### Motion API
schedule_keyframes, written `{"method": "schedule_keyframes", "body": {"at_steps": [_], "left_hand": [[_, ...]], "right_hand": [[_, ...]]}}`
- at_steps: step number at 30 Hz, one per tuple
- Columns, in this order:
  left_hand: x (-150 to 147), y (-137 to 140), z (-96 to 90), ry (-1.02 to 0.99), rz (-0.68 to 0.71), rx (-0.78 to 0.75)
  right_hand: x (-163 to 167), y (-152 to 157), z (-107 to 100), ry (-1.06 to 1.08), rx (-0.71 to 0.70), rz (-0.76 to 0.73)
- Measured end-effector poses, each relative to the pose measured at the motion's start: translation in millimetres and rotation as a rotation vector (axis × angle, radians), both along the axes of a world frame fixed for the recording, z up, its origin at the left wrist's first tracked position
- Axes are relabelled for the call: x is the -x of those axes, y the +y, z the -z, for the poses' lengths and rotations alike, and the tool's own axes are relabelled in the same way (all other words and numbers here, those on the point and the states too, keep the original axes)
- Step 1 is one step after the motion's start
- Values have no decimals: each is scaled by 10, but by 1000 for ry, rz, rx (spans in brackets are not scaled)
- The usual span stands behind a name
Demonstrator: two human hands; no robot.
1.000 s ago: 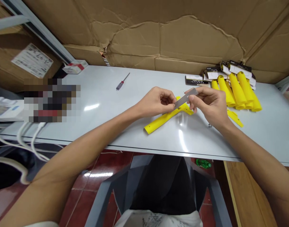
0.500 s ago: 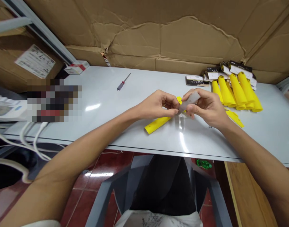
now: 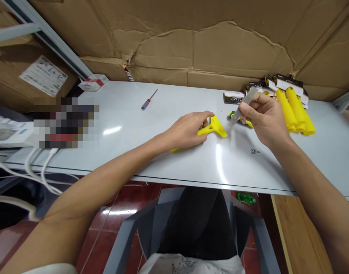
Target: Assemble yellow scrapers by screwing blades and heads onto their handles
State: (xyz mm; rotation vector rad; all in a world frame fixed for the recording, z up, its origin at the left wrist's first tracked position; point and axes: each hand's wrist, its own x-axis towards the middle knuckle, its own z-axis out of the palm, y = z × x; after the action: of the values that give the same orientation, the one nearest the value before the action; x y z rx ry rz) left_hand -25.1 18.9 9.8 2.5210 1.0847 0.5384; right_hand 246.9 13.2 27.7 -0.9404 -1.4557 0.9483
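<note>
"Strip (image 3: 250,96) pinched from both sides, as it was half a second ago?"

"No, that's the change. Then, the fingers of both hands met on it above the yellow T-shaped piece (image 3: 217,126). Now the hands are well apart."

"Where's the left hand (image 3: 188,131)?"

"Wrapped over the handle of the T-shaped piece, which lies on the desk (image 3: 120,110). Its flared head sticks out past the fingers, and a bit of the handle's end shows under the wrist."

"And the right hand (image 3: 264,118)?"

"It has taken the strip off to the right and pinches it between thumb and fingers, tilted. The lower end is blurred."

"Anything else different?"

"The flat yellow piece by the right wrist no longer shows there. A green-and-yellow piece (image 3: 231,114) now shows below the right hand; I can't tell whether the fingers touch it. The small metal parts (image 3: 253,151) are in plain sight."

"Meaning what for the work?"

"As I judge it, the strip and T-shaped piece are being handled separately, one per hand, and they aren't joined."
</note>
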Motion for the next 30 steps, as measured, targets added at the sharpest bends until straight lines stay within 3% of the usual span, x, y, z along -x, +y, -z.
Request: {"method": "schedule_keyframes", "body": {"at_steps": [6, 12, 17, 21, 25, 30], "left_hand": [[24, 83, 5, -50, -30, -203], [-26, 46, 41, -216, 51, -241], [-50, 10, 59, -265, 91, -254], [-63, -34, 56, -297, 97, -300], [-74, -60, 71, -259, 108, -355], [-75, -40, 120, -193, 172, -532]], "right_hand": [[-2, 27, 113, -83, 57, -39], [101, -20, 175, -101, 83, -60], [119, -50, 153, -145, 58, 23], [118, -61, 140, -147, 76, -2], [147, -111, 92, -181, 87, -40], [159, -147, 37, -191, 101, -41]]}}
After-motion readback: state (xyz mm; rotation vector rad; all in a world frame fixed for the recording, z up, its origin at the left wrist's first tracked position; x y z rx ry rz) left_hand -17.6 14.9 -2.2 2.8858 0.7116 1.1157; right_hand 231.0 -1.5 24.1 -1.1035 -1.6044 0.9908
